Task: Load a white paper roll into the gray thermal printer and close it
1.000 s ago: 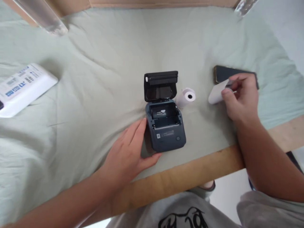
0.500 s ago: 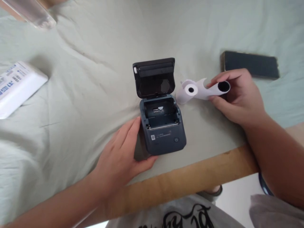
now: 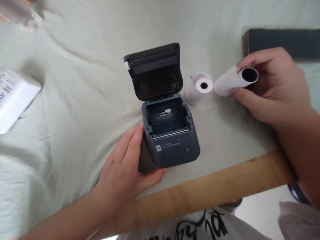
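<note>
In the head view a dark blue portable label printer has its black lid raised and its paper bay bare. Along the printer's left side and front corner lies my left hand, fingers on one side and thumb at the front, gripping it. My right hand pinches a white paper roll with a wide dark core between thumb and fingers. Just left of that roll, a smaller paper roll with a narrow core stands upright on the cloth, a loose paper end curling at its top.
A dark phone lies beyond my right hand. At the left is a white printed box; a clear plastic object sits at the upper left. Pale green cloth covers the surface, with a wooden edge at the front.
My right hand has moved slightly away from the smaller roll, and the held paper now looks wrapped rather than stretched between the rolls. The printer appears more tilted; the view has shifted.
</note>
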The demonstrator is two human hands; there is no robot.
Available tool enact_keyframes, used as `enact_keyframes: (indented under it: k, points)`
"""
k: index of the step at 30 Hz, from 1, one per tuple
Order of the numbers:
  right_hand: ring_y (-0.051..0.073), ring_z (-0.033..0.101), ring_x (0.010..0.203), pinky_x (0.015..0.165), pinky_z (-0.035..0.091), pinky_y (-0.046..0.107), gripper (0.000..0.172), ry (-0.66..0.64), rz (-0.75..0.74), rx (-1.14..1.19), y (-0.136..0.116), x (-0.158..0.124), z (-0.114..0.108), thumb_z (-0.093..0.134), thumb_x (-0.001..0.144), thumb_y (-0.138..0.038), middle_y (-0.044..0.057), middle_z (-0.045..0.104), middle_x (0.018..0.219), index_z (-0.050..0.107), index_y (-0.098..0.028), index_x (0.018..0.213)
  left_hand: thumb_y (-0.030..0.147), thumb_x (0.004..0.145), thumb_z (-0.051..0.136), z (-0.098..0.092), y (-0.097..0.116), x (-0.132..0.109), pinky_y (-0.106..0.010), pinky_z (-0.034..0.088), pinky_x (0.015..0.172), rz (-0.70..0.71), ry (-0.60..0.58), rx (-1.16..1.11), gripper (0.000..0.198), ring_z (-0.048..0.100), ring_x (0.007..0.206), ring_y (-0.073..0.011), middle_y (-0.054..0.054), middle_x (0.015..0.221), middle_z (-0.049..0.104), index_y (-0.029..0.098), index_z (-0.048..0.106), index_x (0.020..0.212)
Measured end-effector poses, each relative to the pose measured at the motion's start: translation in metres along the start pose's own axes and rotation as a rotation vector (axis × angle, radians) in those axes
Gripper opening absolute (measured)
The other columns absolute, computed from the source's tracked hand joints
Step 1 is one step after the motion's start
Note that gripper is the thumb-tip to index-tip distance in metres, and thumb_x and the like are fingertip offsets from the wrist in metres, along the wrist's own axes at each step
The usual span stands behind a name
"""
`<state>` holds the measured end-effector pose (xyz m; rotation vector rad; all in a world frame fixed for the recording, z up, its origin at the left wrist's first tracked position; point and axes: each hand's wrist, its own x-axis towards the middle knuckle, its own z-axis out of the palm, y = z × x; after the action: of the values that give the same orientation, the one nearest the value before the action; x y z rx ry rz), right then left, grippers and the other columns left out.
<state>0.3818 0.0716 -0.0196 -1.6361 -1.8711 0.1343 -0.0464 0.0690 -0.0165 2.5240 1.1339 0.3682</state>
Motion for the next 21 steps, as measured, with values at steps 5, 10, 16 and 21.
enact_keyframes:
  k: [5,10,16,21]
  points:
    - [0.011,0.067,0.093,0.082,0.058,0.036,0.043,-0.058,0.069,-0.054,-0.01,0.002,-0.004,0.083,0.105,-0.045,0.005,0.078,0.129,0.079,-0.032,0.146,0.058,0.114,0.075,-0.002,0.0,0.0,-0.062,0.079,0.117,0.015,0.001,0.004,0.104,0.081,0.151,-0.0443,-0.016,0.174,0.071,0.04,0.014,0.196]
    - [0.016,0.079,0.103,0.087,0.062,0.04,0.058,-0.035,0.081,0.159,-0.004,0.002,0.002,0.085,0.103,-0.038,0.004,0.081,0.126,0.068,-0.036,0.158,0.055,0.112,0.078,-0.001,0.0,0.001,-0.061,0.077,0.122,0.024,0.008,-0.008,0.102,0.079,0.154,-0.0437,-0.017,0.176,0.07,0.035,0.022,0.194]
    - [0.022,0.082,0.118,0.095,0.066,0.044,0.053,-0.083,0.03,0.048,0.004,0.003,-0.001,0.085,0.101,-0.037,0.011,0.085,0.137,0.076,-0.033,0.152,0.056,0.107,0.085,0.003,0.002,0.003,-0.062,0.075,0.127,-0.012,0.011,-0.036,0.096,0.078,0.156,-0.044,-0.016,0.176,0.071,0.031,0.038,0.186]
    - [0.019,0.077,0.102,0.083,0.062,0.037,0.049,-0.037,0.03,-0.084,0.006,0.003,-0.002,0.091,0.099,-0.047,0.011,0.083,0.125,0.079,-0.031,0.144,0.055,0.107,0.084,0.006,0.002,0.006,-0.061,0.072,0.129,0.005,0.028,-0.052,0.089,0.077,0.157,-0.0437,-0.019,0.175,0.072,0.024,0.044,0.181]
